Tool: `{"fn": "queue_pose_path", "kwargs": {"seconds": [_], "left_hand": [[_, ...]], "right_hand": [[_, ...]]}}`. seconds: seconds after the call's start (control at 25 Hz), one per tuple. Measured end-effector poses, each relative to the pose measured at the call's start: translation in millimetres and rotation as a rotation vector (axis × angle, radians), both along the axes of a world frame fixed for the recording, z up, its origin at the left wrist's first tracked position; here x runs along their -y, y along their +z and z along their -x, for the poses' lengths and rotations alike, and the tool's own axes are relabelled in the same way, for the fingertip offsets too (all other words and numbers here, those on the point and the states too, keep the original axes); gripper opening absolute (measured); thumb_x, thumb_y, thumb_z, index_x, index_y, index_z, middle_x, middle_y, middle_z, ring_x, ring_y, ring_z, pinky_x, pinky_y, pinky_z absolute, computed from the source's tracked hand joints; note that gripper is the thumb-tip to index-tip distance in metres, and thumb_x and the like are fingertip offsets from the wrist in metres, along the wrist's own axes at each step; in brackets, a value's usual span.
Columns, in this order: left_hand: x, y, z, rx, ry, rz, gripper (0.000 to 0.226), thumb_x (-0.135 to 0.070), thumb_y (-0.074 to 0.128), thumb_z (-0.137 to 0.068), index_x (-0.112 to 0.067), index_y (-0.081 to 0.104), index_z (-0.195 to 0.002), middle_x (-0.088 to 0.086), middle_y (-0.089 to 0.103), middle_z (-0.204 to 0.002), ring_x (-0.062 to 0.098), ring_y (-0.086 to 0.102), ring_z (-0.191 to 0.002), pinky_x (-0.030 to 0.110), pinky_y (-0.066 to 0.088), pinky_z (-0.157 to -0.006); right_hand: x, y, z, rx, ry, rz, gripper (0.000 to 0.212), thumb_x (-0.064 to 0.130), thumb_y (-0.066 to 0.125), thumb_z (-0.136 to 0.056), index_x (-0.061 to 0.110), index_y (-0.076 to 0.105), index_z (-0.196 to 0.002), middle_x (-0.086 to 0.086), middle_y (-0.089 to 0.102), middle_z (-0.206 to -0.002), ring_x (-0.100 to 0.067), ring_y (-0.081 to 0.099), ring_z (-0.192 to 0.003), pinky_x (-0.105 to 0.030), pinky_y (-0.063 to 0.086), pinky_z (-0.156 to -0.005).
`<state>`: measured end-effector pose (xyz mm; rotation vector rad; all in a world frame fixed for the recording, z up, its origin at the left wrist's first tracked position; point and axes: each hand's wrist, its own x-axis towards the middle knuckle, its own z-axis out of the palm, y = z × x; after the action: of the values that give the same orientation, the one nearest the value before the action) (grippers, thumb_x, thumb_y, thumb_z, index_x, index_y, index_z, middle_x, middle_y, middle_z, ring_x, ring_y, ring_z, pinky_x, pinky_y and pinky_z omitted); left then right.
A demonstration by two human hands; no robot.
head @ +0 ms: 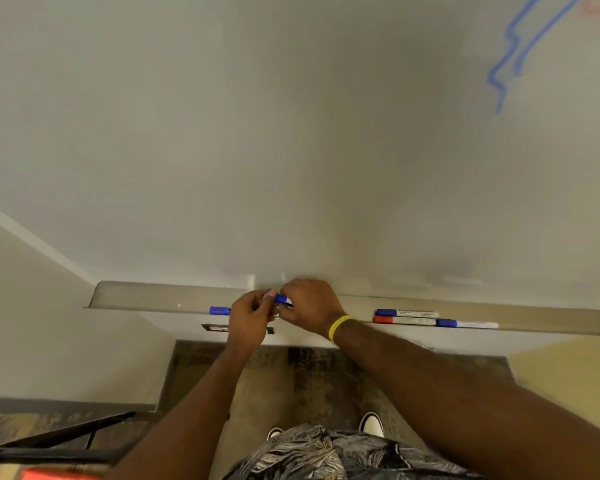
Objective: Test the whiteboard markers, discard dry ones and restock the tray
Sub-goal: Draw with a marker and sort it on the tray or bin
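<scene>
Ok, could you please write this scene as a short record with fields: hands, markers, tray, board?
left hand: pinches the held blue marker
right hand: grips the same marker; yellow wristband
tray left: blue cap, rest hidden behind the left hand
tray right: upper blue marker, red marker, outer blue marker
whiteboard: blue lines, upper right

The tray (pixel 146 296) holds 4 markers: left blue marker (pixel 219 310); at right, rear blue marker (pixel 406 312), red marker (pixel 404 320), end blue marker (pixel 466 323).
</scene>
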<state>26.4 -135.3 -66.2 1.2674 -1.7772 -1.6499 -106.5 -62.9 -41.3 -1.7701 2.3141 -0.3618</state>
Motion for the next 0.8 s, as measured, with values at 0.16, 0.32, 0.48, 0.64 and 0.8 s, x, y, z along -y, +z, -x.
{"fn": "queue_pose_path", "kwargs": {"seconds": [0.16,0.32,0.48,0.64,0.8], "left_hand": [[-26.3,-4.9,10.8,-0.062,-0.074,-0.141,0.018,-0.022,0.058,-0.098,-0.013,0.073,-0.092,0.003,0.073,-0.072,0.016,0.070,-0.068,0.020,0.058,-0.064],[-63.4,-13.1,20.0,0.012,-0.169,-0.218,0.020,-0.020,0.059,-0.098,-0.006,0.072,-0.104,0.012,0.074,-0.089,0.023,0.071,-0.083,0.025,0.060,-0.074],[-96.9,-18.4,33.2,0.117,-0.283,-0.142,0.022,-0.025,0.060,-0.098,-0.011,0.076,-0.102,0.006,0.075,-0.087,0.019,0.070,-0.082,0.029,0.059,-0.077],[-114.9,-18.9,51.4,0.184,-0.353,-0.049,0.020,-0.028,0.059,-0.098,-0.018,0.076,-0.102,-0.002,0.074,-0.089,0.011,0.067,-0.085,0.023,0.053,-0.079],[-121.7,-17.8,64.5,0.190,-0.350,-0.033,0.017,-0.026,0.060,-0.098,-0.019,0.075,-0.101,-0.006,0.073,-0.085,0.011,0.068,-0.082,0.021,0.054,-0.077]], "right_hand": [[-48.3,-3.5,3.1,0.291,-0.135,0.024,0.024,0.038,0.061,-0.090,0.015,0.060,-0.097,-0.003,0.060,-0.091,-0.019,0.053,-0.082,-0.034,0.048,-0.070],[-104.6,-22.8,-4.8,0.576,-0.283,-0.051,0.027,0.034,0.049,-0.101,0.016,0.060,-0.118,-0.004,0.067,-0.109,-0.020,0.061,-0.095,-0.035,0.051,-0.089],[-145.8,-29.5,4.5,0.567,-0.336,-0.085,0.030,0.036,0.045,-0.103,0.016,0.062,-0.118,-0.006,0.069,-0.110,-0.022,0.062,-0.096,-0.037,0.050,-0.090],[-169.1,-29.4,15.6,0.550,-0.383,-0.086,0.032,0.039,0.044,-0.103,0.019,0.062,-0.120,-0.004,0.071,-0.108,-0.021,0.065,-0.093,-0.037,0.053,-0.087],[-181.1,-32.9,25.2,0.628,-0.439,-0.060,0.034,0.043,0.048,-0.101,0.018,0.065,-0.117,-0.002,0.071,-0.102,-0.018,0.064,-0.089,-0.030,0.051,-0.084]]}}
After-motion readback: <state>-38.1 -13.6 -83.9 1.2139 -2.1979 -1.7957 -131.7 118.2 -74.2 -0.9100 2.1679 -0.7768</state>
